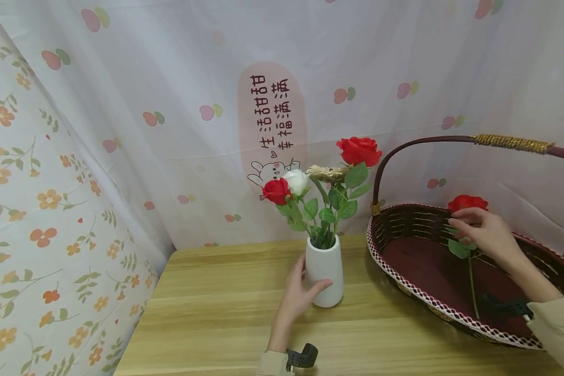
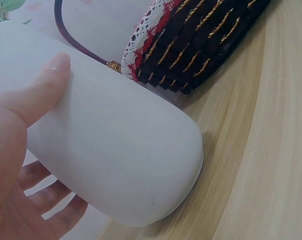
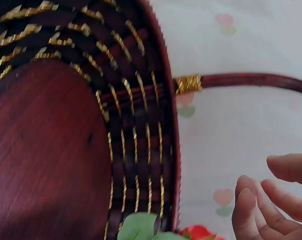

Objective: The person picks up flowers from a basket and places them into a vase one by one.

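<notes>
My left hand [image 1: 297, 296] holds a white vase [image 1: 324, 271] around its side, thumb across the front. The left wrist view shows the thumb [image 2: 46, 90] on the white wall and the other fingers around the far side. In the vase stand a red rose [image 1: 276, 191], a white rose [image 1: 296, 181], a pale golden flower [image 1: 329, 173] and a larger red rose [image 1: 360, 151]. My right hand [image 1: 491, 237] is over the basket, in front of another red rose [image 1: 468, 202] whose stem slants down inside it. The right wrist view shows the fingers [image 3: 246, 210] loosely bent, holding nothing.
A dark woven oval basket [image 1: 415, 292] with white lace trim stands at the right of the wooden table [image 1: 207, 313]. Its arched handle [image 1: 427, 140] rises above it. Patterned curtains [image 1: 169, 156] hang behind and at the left.
</notes>
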`<state>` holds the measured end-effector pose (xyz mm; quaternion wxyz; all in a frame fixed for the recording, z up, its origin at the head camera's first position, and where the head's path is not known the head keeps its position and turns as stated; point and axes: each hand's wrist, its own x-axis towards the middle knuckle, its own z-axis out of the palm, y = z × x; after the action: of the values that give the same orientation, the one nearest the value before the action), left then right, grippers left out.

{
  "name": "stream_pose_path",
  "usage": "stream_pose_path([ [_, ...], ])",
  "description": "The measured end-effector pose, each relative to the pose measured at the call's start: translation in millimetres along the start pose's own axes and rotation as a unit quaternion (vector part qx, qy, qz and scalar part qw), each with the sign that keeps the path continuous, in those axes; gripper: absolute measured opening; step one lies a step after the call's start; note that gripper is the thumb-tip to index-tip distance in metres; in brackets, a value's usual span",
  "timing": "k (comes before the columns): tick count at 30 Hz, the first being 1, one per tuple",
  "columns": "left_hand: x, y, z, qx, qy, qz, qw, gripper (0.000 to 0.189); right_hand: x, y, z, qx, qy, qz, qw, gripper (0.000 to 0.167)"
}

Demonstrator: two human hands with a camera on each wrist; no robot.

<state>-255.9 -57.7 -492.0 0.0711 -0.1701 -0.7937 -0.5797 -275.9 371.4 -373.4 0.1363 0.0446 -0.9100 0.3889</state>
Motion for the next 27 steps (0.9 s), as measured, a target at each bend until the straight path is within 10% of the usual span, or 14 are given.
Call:
stream_pose_path([
  [27, -0.5, -0.1, -0.8, 0.002, 0.003, -0.007, 1.0, 0.084, -9.0, 64.4, -12.9, -0.049, -0.032, 0.103, 0.993, 0.051],
])
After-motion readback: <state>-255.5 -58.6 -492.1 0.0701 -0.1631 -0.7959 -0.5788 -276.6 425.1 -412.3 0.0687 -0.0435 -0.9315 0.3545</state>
